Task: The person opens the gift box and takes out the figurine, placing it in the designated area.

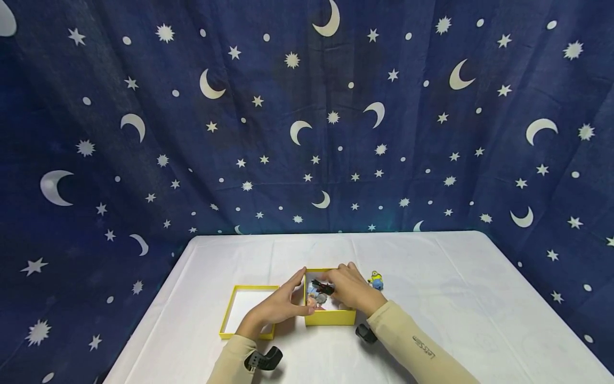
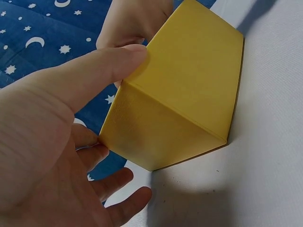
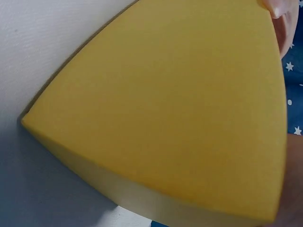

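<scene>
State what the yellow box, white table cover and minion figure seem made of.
Yellow box: likely cardboard, matte, with flat panels and crisp folded edges. White table cover: probably matte cloth, with faint creases. Minion figure: perhaps plastic, brightly coloured; too small to tell finish.

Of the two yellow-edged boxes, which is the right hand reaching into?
The deeper box: the right hand reaches inside it, and the left hand holds its left side. The shallow box lies farther left, with neither hand reaching in.
</scene>
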`<move>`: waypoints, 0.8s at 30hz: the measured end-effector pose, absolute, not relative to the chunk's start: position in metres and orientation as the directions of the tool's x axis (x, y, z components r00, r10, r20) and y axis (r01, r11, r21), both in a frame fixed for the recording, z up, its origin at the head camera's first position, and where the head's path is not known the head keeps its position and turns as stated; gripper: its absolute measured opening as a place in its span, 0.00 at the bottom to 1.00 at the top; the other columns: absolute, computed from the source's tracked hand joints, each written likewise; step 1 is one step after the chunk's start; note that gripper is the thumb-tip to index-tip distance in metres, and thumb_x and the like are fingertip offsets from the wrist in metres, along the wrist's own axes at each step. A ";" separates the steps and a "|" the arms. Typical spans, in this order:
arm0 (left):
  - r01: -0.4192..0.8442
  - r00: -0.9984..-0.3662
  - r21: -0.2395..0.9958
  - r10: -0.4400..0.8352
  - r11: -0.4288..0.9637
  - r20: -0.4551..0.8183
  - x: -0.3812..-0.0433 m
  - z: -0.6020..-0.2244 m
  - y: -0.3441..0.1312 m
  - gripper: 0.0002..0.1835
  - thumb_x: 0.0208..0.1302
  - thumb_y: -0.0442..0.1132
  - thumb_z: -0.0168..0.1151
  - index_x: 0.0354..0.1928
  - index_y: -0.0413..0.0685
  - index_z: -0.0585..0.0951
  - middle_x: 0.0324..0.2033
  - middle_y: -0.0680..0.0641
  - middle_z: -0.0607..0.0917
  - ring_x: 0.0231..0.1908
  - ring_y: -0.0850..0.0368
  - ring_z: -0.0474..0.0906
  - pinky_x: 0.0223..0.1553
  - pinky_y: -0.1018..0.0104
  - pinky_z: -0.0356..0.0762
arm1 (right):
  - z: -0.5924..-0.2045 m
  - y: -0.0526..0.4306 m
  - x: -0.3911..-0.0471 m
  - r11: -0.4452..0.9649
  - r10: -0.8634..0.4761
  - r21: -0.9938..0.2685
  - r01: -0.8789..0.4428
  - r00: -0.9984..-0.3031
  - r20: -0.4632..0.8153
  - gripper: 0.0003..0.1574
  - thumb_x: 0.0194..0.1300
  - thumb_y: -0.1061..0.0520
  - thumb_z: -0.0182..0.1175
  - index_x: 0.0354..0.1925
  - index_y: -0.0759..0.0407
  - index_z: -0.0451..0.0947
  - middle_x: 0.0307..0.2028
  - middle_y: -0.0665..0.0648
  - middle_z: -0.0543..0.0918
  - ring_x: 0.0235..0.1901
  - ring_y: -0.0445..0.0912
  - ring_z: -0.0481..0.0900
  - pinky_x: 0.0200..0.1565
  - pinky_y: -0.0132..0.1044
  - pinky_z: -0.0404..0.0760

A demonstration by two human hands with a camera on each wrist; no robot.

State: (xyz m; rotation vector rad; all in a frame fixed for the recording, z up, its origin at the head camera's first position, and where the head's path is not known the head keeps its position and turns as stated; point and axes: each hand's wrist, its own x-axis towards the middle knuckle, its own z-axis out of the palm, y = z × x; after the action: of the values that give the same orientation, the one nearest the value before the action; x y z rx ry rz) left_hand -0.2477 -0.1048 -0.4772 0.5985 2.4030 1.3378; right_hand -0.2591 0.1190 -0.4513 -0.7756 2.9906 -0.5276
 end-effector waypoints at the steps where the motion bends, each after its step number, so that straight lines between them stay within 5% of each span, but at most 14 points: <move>1: 0.203 -0.859 0.857 0.506 0.473 -0.076 -0.248 -0.477 -0.105 0.57 0.60 0.49 0.73 0.82 0.51 0.45 0.80 0.41 0.53 0.79 0.39 0.52 0.76 0.34 0.51 | -0.451 0.119 -0.259 0.819 -0.476 -0.326 -0.472 -0.876 0.073 0.29 0.55 0.65 0.74 0.57 0.54 0.85 0.50 0.53 0.90 0.40 0.46 0.78 0.41 0.39 0.60; 8: 0.194 -0.861 0.862 0.502 0.469 -0.080 -0.247 -0.477 -0.105 0.58 0.59 0.49 0.74 0.82 0.52 0.46 0.81 0.42 0.52 0.79 0.39 0.52 0.76 0.34 0.52 | -0.455 0.118 -0.261 0.802 -0.483 -0.355 -0.480 -0.872 0.087 0.29 0.55 0.68 0.72 0.57 0.56 0.84 0.50 0.55 0.90 0.46 0.49 0.85 0.39 0.39 0.59; 24: 0.201 -0.861 0.856 0.502 0.476 -0.076 -0.248 -0.478 -0.105 0.58 0.59 0.49 0.74 0.82 0.51 0.45 0.81 0.42 0.52 0.79 0.39 0.52 0.76 0.35 0.52 | -0.462 0.117 -0.264 0.840 -0.466 -0.253 -0.480 -0.877 0.119 0.20 0.51 0.64 0.77 0.45 0.55 0.89 0.34 0.50 0.90 0.35 0.45 0.81 0.37 0.37 0.59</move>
State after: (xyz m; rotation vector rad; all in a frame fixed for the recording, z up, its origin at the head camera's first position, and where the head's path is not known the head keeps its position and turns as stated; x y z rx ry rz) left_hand -0.2475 -0.1046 -0.4777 0.5952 2.4098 1.3355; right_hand -0.2636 0.1167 -0.4625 -0.7882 3.0642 -0.4432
